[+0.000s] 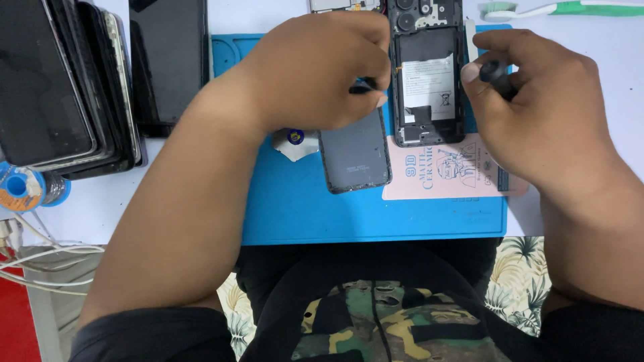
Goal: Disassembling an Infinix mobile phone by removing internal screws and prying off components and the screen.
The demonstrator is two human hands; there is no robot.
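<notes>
Your left hand [315,70] pinches what looks like a thin dark tool just left of the opened phone [428,74] on the blue mat [302,208], while your right hand [537,100] grips a black-handled screwdriver [495,75] at its right.

both hands [429,80] at an opened phone [428,80] on a blue mat [295,208]

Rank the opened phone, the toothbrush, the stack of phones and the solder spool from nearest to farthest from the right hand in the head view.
1. Opened phone: just left of the right hand.
2. Toothbrush: above the hand, at the top edge.
3. Stack of phones: far left, upper part of the table.
4. Solder spool: far left edge, below the stack.
</notes>
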